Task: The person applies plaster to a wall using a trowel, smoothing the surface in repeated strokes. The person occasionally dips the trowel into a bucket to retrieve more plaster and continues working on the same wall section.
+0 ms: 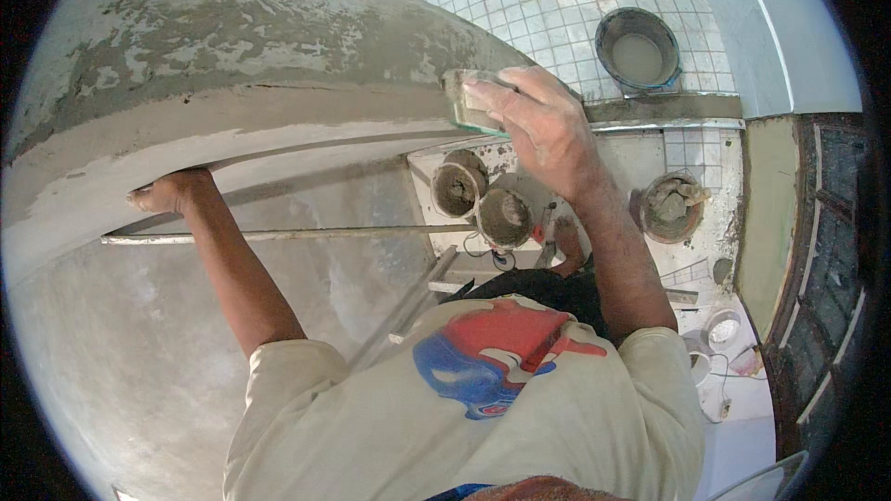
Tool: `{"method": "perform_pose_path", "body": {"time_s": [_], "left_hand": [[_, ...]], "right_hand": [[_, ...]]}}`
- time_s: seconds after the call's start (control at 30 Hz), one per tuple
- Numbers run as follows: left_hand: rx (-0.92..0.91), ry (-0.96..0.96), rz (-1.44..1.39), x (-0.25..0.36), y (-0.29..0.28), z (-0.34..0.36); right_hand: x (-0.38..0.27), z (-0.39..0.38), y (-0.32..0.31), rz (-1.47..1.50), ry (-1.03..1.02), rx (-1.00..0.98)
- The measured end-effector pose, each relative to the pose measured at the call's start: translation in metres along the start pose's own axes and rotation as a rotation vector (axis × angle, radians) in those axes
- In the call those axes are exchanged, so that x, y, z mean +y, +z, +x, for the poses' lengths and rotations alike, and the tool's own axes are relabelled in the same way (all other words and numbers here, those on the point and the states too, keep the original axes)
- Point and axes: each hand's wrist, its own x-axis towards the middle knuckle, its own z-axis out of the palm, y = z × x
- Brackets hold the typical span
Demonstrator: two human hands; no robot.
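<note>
My right hand point(546, 125) is closed round a small plaster-smeared sponge point(475, 102) with a green edge. The sponge is against the right part of a long curved wall top point(241, 37), whose grey plaster is patchy and damp-looking. Whitish plaster coats the fingers of this hand. Farther left, my left hand point(174, 193) grips the lower edge of the same wall; its fingers are bunched and partly hidden there. Below the wall face runs a long straight bar point(288, 236).
Beneath me stand two mortar buckets point(458, 184) point(506, 217) and a basin of mortar point(672, 208). A black tub point(638, 48) of grey liquid rests on the tiled floor beyond the wall. Part of a ladder point(422, 297) shows below. A dark-framed window point(829, 250) is at right.
</note>
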Motion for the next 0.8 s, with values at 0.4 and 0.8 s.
{"method": "perform_pose_path", "body": {"time_s": [0.4,0.8], "left_hand": [[-0.006,0.136,0.149,-0.012,-0.019,0.02],[-0.043,0.058,0.024,-0.003,-0.009,0.008]], "right_hand": [[0.003,0.008,0.001,-0.066,-0.035,-0.01],[0.008,0.015,0.002,-0.083,-0.036,-0.002]]}}
